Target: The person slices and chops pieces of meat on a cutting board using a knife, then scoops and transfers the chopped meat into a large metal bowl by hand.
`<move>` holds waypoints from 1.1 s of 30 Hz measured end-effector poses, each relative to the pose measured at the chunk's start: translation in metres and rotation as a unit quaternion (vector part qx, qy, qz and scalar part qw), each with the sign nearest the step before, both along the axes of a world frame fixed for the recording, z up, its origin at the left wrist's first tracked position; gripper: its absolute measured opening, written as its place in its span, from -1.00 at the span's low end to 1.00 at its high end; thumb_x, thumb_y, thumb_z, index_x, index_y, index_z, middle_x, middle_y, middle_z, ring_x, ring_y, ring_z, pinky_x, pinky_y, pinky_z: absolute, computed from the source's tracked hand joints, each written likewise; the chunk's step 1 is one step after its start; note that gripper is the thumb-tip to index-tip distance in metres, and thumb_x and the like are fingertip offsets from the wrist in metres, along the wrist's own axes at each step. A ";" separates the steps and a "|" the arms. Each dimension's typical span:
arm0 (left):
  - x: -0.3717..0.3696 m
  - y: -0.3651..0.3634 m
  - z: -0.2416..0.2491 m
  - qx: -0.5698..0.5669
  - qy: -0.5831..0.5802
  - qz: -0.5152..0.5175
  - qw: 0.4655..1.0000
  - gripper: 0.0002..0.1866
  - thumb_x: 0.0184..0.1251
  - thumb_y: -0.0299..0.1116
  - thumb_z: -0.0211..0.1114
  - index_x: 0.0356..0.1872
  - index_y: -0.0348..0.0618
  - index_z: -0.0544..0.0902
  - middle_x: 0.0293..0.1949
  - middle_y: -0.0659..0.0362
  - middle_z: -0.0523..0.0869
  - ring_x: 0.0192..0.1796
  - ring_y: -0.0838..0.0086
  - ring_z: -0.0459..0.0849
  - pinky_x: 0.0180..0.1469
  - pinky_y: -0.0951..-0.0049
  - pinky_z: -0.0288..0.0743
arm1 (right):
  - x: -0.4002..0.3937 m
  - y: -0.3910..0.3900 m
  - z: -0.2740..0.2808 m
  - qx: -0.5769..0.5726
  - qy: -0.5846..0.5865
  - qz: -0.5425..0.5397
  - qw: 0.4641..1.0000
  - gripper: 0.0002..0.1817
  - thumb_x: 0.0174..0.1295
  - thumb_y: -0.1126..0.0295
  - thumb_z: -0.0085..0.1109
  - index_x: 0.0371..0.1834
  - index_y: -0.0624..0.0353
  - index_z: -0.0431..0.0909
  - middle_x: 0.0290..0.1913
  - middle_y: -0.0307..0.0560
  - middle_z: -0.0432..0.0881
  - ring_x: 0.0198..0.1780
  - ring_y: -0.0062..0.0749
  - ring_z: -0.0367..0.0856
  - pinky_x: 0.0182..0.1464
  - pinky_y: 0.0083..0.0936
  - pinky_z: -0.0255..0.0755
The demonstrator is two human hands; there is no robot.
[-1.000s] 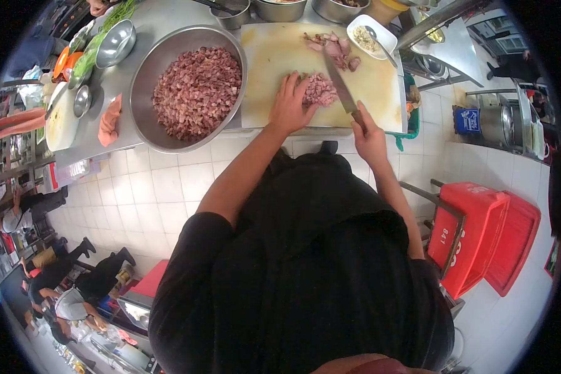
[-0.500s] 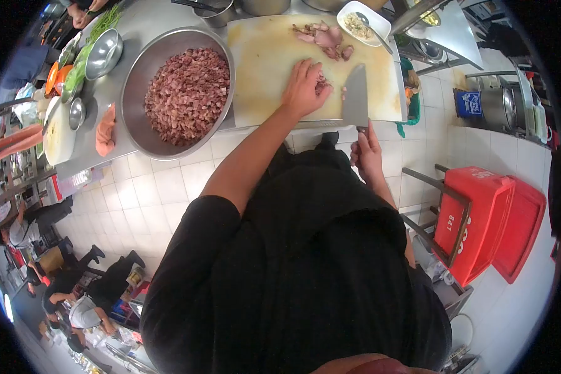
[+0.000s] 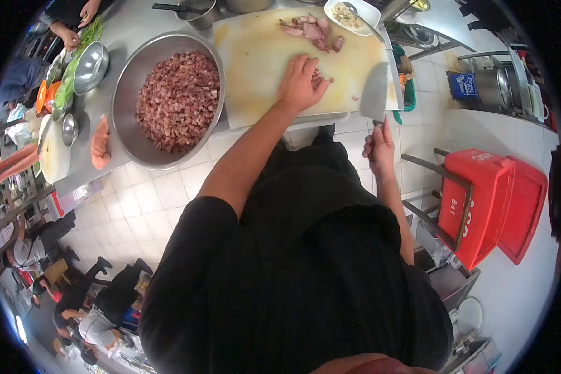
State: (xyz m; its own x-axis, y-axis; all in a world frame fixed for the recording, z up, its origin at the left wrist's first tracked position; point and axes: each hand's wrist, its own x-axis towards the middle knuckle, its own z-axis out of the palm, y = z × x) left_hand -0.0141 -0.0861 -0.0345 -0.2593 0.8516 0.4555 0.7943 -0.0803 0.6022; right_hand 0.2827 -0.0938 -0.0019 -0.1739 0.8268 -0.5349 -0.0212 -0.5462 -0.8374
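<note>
The metal counter (image 3: 128, 25) carries a pale cutting board (image 3: 249, 81), with a steel bowl (image 3: 124, 93) of diced meat (image 3: 177, 103) beside it. A broad knife (image 3: 374, 93) is at the board's near right corner, held in the right hand's (image 3: 380, 146) grip. The left hand (image 3: 301, 82) partly covers chopped meat (image 3: 318, 80) on the board; whether this grip grasps it, I cannot tell.

The left hand (image 3: 300, 82) partly hides chopped meat (image 3: 318, 80); the top edge crops a metal container (image 3: 249, 5).
</note>
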 end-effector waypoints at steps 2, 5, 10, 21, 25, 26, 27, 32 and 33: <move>0.002 0.002 0.003 -0.015 0.000 -0.002 1.000 -0.33 0.24 -0.12 0.55 0.31 -0.23 0.57 0.32 -0.19 0.51 0.42 -0.14 0.46 0.49 -0.02 0.41 | -0.013 -0.018 0.001 0.014 -0.005 0.007 1.000 -0.32 0.67 0.32 0.04 0.78 -0.14 0.07 -0.42 -0.30 0.45 -0.57 -0.63 0.37 -0.68 -0.62 0.34; 0.007 0.007 -0.005 0.008 -0.018 -0.023 1.000 -0.34 0.25 -0.11 0.54 0.30 -0.22 0.59 0.32 -0.19 0.51 0.41 -0.13 0.48 0.46 -0.01 0.44 | -0.037 -0.034 -0.002 0.042 -0.026 0.034 0.998 -0.31 0.65 0.39 0.05 0.78 -0.13 0.08 -0.42 -0.29 0.48 -0.58 -0.64 0.36 -0.66 -0.61 0.36; 0.012 0.011 -0.004 0.001 -0.041 -0.055 0.998 -0.38 0.25 -0.08 0.51 0.26 -0.21 0.62 0.35 -0.20 0.50 0.44 -0.19 0.42 0.51 -0.07 0.36 | -0.074 -0.043 0.006 0.006 -0.010 0.111 0.994 -0.30 0.66 0.33 0.04 0.79 -0.29 0.07 -0.48 -0.29 0.42 -0.57 -0.62 0.36 -0.59 -0.57 0.38; 0.011 0.003 -0.003 0.038 -0.136 -0.006 0.990 -0.56 0.25 -0.27 0.50 0.14 -0.16 0.73 0.33 -0.13 0.54 0.33 -0.05 0.59 0.34 0.09 0.56 | -0.115 -0.059 0.007 0.028 0.015 0.143 0.989 -0.28 0.65 0.39 0.06 0.80 -0.15 0.03 -0.43 -0.25 0.46 -0.57 -0.59 0.39 -0.58 -0.56 0.41; 0.006 -0.008 0.008 0.096 -0.155 0.037 0.983 -0.57 0.24 -0.32 0.50 0.14 -0.18 0.72 0.29 -0.14 0.57 0.28 -0.08 0.62 0.31 0.08 0.58 | -0.118 -0.060 0.037 0.048 -0.001 0.199 0.979 -0.25 0.63 0.45 0.03 0.81 -0.02 -0.05 -0.48 -0.25 0.47 -0.62 -0.59 0.40 -0.60 -0.54 0.40; 0.000 -0.012 0.016 0.112 -0.150 0.052 0.981 -0.57 0.24 -0.33 0.50 0.13 -0.19 0.72 0.28 -0.15 0.57 0.27 -0.09 0.63 0.31 0.07 0.57 | -0.122 -0.060 0.047 0.061 -0.003 0.218 0.974 -0.25 0.63 0.47 0.02 0.81 -0.01 -0.04 -0.48 -0.26 0.47 -0.62 -0.60 0.40 -0.60 -0.54 0.40; -0.007 -0.017 0.024 0.118 -0.158 0.064 0.978 -0.57 0.25 -0.34 0.50 0.14 -0.20 0.72 0.29 -0.16 0.57 0.26 -0.09 0.63 0.31 0.07 0.57 | -0.127 -0.061 0.058 0.073 -0.003 0.238 0.969 -0.25 0.62 0.48 0.02 0.80 0.00 -0.04 -0.48 -0.26 0.47 -0.62 -0.61 0.39 -0.60 -0.55 0.39; -0.060 -0.055 0.091 0.170 -0.082 0.152 0.970 -0.56 0.27 -0.35 0.49 0.16 -0.23 0.70 0.27 -0.19 0.58 0.24 -0.12 0.64 0.32 0.07 0.57 | -0.164 -0.064 0.103 0.157 0.010 0.321 0.934 -0.30 0.58 0.49 0.07 0.75 0.03 0.15 -0.27 -0.21 0.62 -0.42 -0.60 0.54 -0.33 -0.58 0.55; -0.075 -0.066 0.105 0.177 -0.043 0.174 0.968 -0.56 0.28 -0.36 0.48 0.17 -0.23 0.70 0.27 -0.20 0.58 0.25 -0.11 0.64 0.32 0.07 0.56 | -0.178 -0.066 0.107 0.193 0.015 0.333 0.923 -0.32 0.56 0.49 0.09 0.73 0.04 0.19 -0.22 -0.17 0.65 -0.36 -0.54 0.58 -0.25 -0.54 0.56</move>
State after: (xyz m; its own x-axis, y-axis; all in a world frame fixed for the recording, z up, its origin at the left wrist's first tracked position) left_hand -0.0886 -0.1517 0.0706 -0.5529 0.4998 0.6667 0.7583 -0.0297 0.6512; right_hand 0.1048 -0.1602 0.1056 -0.7226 0.6588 -0.2093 0.1848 -0.1076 -0.9769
